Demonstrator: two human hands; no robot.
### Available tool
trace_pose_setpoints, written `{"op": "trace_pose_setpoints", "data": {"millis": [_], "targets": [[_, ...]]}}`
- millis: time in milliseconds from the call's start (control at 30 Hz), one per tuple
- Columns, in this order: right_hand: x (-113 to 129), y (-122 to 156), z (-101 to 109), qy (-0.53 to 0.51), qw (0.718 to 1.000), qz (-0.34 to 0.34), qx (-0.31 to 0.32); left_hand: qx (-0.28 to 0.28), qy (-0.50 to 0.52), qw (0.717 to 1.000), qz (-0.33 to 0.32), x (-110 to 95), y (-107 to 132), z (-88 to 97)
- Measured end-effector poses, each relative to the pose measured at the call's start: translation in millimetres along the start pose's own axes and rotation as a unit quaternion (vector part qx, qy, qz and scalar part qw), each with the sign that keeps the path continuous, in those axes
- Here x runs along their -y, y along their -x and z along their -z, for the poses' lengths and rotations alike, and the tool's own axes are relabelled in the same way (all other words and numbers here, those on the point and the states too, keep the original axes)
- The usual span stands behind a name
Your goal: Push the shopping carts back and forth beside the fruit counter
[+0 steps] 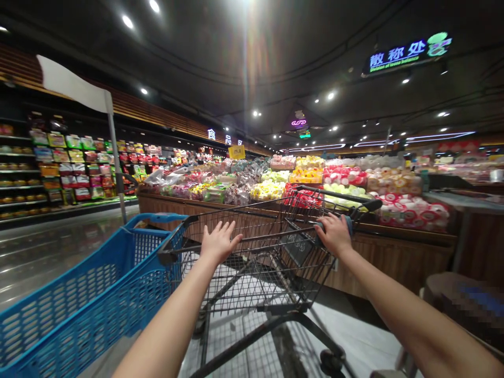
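1) Supermarket, dark ceiling, pale floor (366,336); wood-sided display (397,254) of packaged goods behind
2) Black wire cart (275,308) stands before it, blue plastic basket (134,286) at left
3) Left hand (218,242): fingers splayed, grasping nothing, at cart's near rail; contact cannot be told
4) Right hand (334,234): curled round blue-grey item (348,224) at cart's right end

An overhead sign (407,54) reads "散称处 Division of loose balance"; lit letters (228,139), "食品区".
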State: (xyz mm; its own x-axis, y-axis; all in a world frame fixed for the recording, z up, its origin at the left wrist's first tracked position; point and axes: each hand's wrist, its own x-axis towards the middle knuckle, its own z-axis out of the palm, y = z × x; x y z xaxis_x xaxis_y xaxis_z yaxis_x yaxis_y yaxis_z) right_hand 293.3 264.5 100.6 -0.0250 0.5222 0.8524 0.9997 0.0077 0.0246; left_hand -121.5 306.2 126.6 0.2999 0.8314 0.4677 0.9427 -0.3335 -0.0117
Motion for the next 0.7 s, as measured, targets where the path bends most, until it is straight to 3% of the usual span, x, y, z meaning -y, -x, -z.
{"op": "trace_pose_setpoints", "data": {"millis": [200,267,333,433,700], "targets": [[89,-9,5,-0.071,0.992,0.091,0.045,0.012,0.003,1.0,0.005,1,-1,2.1],[107,-11,6,-0.08,0.991,0.103,0.04,0.01,0.001,1.0,0.002,2,0,2.8],[110,-11,4,-0.078,0.99,0.117,0.028,0.011,0.0,1.0,-0.002,4,1,3.2],[89,-9,-2,-0.062,0.988,0.142,0.01,0.005,0.0,1.0,-0.006,6,2,2.7],[-27,-3,2,0.012,0.998,0.065,0.021,-0.007,-0.001,1.0,-0.011,6,2,-0.8]]}}
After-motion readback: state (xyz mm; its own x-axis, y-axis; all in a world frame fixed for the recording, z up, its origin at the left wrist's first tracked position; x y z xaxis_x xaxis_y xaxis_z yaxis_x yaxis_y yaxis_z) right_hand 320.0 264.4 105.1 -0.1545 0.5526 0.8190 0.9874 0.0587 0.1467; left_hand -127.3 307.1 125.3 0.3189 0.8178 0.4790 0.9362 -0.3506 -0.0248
